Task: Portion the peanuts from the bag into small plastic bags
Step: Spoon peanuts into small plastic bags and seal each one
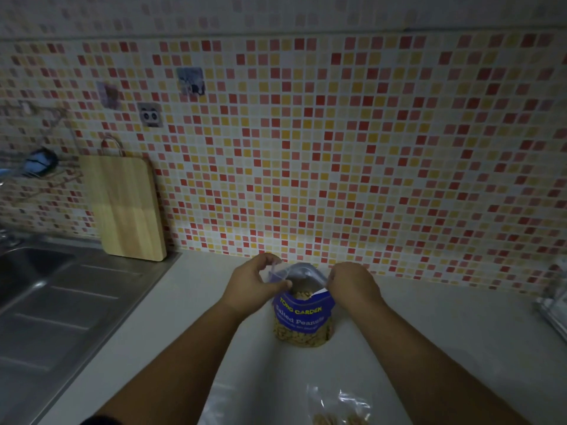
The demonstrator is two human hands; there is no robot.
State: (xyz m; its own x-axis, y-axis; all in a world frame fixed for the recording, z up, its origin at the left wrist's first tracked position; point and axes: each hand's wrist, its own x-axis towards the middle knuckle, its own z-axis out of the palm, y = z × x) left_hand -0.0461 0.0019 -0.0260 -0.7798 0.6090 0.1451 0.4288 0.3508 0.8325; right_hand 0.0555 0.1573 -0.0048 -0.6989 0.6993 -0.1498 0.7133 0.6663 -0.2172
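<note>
A blue and clear peanut bag (302, 317) labelled salted peanuts stands upright on the white counter (190, 317), its top pulled open. My left hand (256, 282) pinches the left edge of the bag's mouth. My right hand (352, 282) pinches the right edge. Peanuts show through the clear lower part and inside the opening. Near the bottom of the view lie small plastic bags (340, 406) flat on the counter, with some peanuts in them.
A steel sink with drainboard (52, 302) fills the left side. A wooden cutting board (122, 207) leans against the mosaic tile wall (337, 148) behind it. A metal rack (552, 305) pokes in at the right edge.
</note>
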